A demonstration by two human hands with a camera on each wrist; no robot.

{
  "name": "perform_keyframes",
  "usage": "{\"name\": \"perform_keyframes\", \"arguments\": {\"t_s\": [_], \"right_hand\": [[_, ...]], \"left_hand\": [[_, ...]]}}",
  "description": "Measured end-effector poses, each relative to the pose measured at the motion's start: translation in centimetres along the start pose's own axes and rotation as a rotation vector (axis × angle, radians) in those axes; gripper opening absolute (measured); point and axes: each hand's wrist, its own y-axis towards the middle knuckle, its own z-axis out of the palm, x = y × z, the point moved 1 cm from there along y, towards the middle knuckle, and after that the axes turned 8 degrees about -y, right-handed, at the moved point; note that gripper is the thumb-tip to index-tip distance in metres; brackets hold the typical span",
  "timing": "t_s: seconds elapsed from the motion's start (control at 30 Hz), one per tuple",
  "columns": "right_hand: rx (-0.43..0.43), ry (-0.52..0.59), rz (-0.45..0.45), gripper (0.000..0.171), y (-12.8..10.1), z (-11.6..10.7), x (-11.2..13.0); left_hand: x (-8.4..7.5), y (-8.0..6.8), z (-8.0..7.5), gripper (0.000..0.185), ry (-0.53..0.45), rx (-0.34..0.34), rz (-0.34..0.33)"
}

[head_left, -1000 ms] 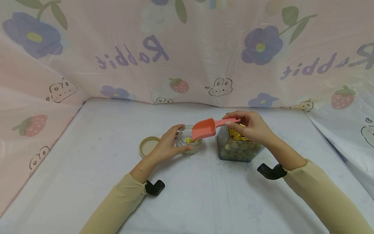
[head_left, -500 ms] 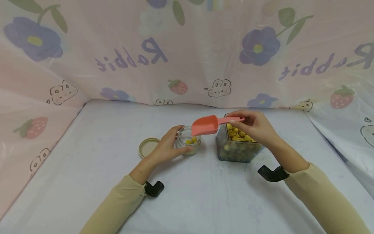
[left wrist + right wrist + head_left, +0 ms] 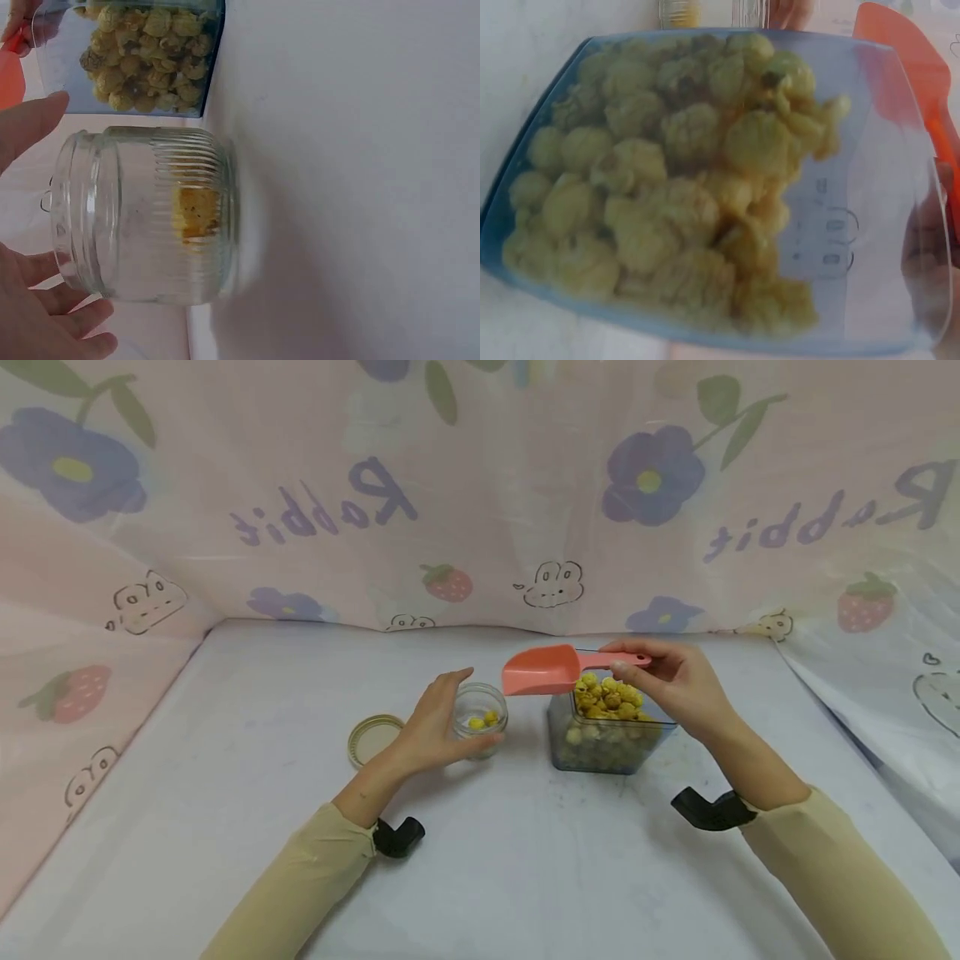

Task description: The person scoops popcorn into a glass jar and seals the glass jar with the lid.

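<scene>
My right hand (image 3: 675, 685) pinches the handle of a coral-pink scoop (image 3: 542, 672), held level between jar and tub. The bowl of the scoop looks empty. Below my right hand stands a clear bluish plastic tub (image 3: 592, 758) filled with caramel popcorn (image 3: 609, 700). To its left is a small glass jar (image 3: 135, 225) with a few yellow popcorn pieces (image 3: 196, 211) at the bottom. My left hand (image 3: 423, 735) curves loosely around the jar with thumb and fingers spread; in the left wrist view the thumb (image 3: 37, 124) stands off the glass.
A round gold-rimmed lid (image 3: 371, 740) lies on the white tabletop (image 3: 480, 868), left of the jar and partly behind my left hand. A pink printed curtain (image 3: 480, 502) hangs along the back and sides.
The scoop has risen and moved right, away from the jar's mouth, levelling out over the tub's near-left corner. My left hand's fingers have spread away from the jar.
</scene>
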Motion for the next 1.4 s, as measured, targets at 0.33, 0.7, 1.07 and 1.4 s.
{"name": "perform_keyframes", "arguments": {"t_s": [0.33, 0.7, 1.07, 1.4], "right_hand": [[-0.066, -0.035, -0.002, 0.022, -1.7, -1.8, -0.2], [-0.119, -0.056, 0.001, 0.024, -3.0, -3.5, -0.5], [-0.15, -0.063, 0.019, 0.025, -4.0, -5.1, -1.1], [-0.164, -0.05, 0.033, 0.025, -4.5, -5.8, -1.7]], "left_hand": [[-1.7, 1.3, 0.4, 0.092, 0.003, 0.024, -0.039], [-3.2, 2.5, 1.5, 0.093, 0.008, 0.029, 0.04], [-4.5, 3.6, 2.8, 0.099, 0.005, 0.063, 0.064], [-5.3, 4.4, 3.8, 0.1, -0.026, 0.097, 0.08]]}}
